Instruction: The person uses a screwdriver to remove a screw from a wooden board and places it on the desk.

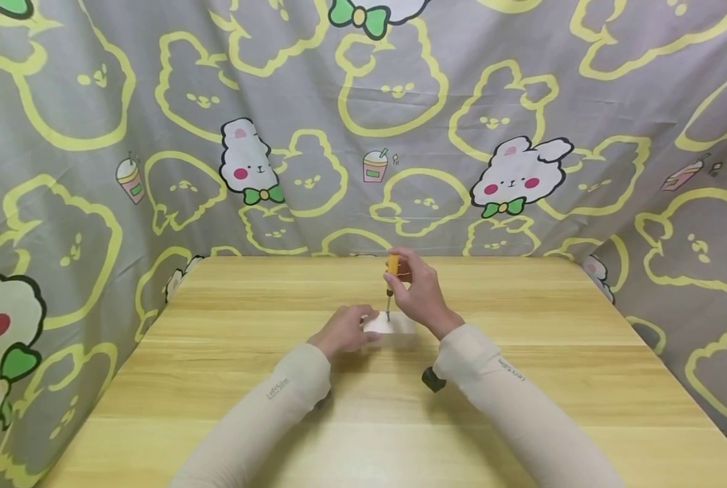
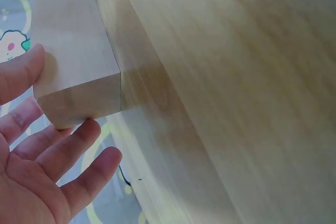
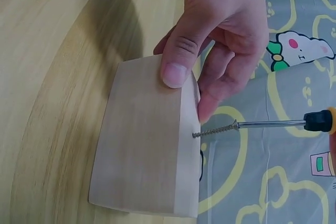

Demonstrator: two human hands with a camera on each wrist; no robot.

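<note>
Cartoon-print fabric (image 1: 315, 88) hangs behind a table (image 1: 583, 379) bearing a pale block (image 1: 400, 329) pinched by a left hand (image 1: 344, 330), while a right hand (image 1: 424, 293) grips a screwdriver (image 1: 393, 266) over a mostly exposed screw (image 3: 216, 130) that could tilt if pressed off-line.

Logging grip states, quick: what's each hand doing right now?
Left hand: holding the pale rectangular wooden block.
Right hand: holding the yellow-handled screwdriver with a metal shaft.

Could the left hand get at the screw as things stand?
Probably yes: the left hand grips the wooden block near the screw, with nothing visible between hand and screw. It would likely have to loosen its grip first, and the screwdriver occupies the screw's head.
</note>
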